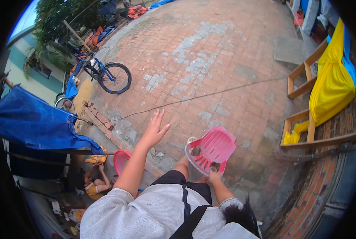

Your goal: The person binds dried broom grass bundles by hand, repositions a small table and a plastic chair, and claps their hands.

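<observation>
My left hand (156, 129) is stretched out over the brick paving with its fingers extended, holding nothing. Low on the right, my right hand (214, 176) is closed on the edge of a pink plastic chair (218, 145). The chair is tilted, its slotted part near my legs and its broad panel facing up. My fingers on the chair are partly hidden by its rim. A round pink basin (122, 161) lies just left of my left forearm, partly covered by it.
A rope (202, 95) stretches across the yard. A bicycle (110, 77) stands at the left, beyond a blue tarp (34, 115). Another person (96, 187) sits low at the left. Wooden frames (311, 133) with yellow cloth (331, 89) stand right, beside a brick wall (305, 203).
</observation>
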Tool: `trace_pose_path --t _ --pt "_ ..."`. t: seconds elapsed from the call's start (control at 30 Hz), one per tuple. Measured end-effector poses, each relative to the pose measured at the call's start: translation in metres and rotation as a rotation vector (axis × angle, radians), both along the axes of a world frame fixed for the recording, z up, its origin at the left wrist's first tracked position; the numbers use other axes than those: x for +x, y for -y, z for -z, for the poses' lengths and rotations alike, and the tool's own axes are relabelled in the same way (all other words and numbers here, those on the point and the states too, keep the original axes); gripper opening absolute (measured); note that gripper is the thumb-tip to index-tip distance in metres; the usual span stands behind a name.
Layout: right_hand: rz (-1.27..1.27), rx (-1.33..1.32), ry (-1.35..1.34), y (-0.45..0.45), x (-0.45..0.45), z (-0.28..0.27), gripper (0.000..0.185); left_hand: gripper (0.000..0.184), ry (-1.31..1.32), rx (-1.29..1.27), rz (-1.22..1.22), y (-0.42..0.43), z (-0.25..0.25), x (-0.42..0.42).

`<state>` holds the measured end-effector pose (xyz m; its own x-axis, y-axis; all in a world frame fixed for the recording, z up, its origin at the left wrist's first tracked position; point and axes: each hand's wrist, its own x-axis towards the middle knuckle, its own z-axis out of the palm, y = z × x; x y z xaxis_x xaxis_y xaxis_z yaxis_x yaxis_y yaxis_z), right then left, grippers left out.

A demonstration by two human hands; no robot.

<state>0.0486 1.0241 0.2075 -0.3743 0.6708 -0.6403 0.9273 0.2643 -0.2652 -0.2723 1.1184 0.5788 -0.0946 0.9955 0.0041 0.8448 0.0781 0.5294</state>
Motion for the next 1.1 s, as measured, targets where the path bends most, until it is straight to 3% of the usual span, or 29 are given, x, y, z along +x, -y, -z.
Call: trace_pose_path --t 0.13,0.27,0.33,0.4,0.43,0.5,0.57,0.67,0.77,0.83,0.93,1.1 --pt "0.109 0.039 -0.056 0.001 -0.004 0.003 0.036 0.064 0.078 -0.119 0.043 -0.012 0.037 0.002" --pt "0.154 0.016 -0.083 -0.032 -0.013 -0.053 0.033 0.064 0.295 -0.290 0.137 -0.030 0.091 -0.007" --pt "0.171 0.188 -0.183 -0.056 -0.017 -0.070 0.029 0.064 0.379 -0.381 0.199 -0.045 0.110 -0.009" --pt "0.255 0.252 -0.205 -0.093 -0.020 -0.098 0.026 0.067 0.607 -0.610 0.063 -0.066 0.121 -0.007" --pt "0.293 0.301 -0.251 -0.116 -0.022 -0.116 0.022 0.067 0.611 -0.602 0.116 -0.080 0.132 -0.007" --pt "0.413 0.365 -0.284 -0.153 -0.034 -0.159 0.020 0.068 0.785 -0.696 -0.014 -0.103 0.155 -0.007" --pt "0.518 0.409 -0.326 -0.173 -0.053 -0.203 0.019 0.072 0.837 -0.702 0.024 -0.119 0.146 0.000" --pt "0.713 0.382 -0.440 -0.174 -0.091 -0.264 0.019 0.078 1.200 -0.925 0.096 -0.134 0.101 0.012" --pt "0.898 0.484 -0.464 -0.146 -0.121 -0.315 0.019 0.078 1.344 -1.135 0.182 -0.135 0.077 0.041" --pt "0.959 0.628 -0.487 -0.119 -0.129 -0.346 0.021 0.075 1.276 -1.164 0.363 -0.125 0.061 0.065" --pt "1.143 0.682 -0.525 -0.065 -0.119 -0.371 0.018 0.062 0.883 -0.943 0.646 -0.095 0.022 0.100" --pt "1.316 0.873 -0.410 0.031 -0.119 -0.386 0.020 0.065 0.733 -0.957 0.981 -0.040 0.003 0.142"
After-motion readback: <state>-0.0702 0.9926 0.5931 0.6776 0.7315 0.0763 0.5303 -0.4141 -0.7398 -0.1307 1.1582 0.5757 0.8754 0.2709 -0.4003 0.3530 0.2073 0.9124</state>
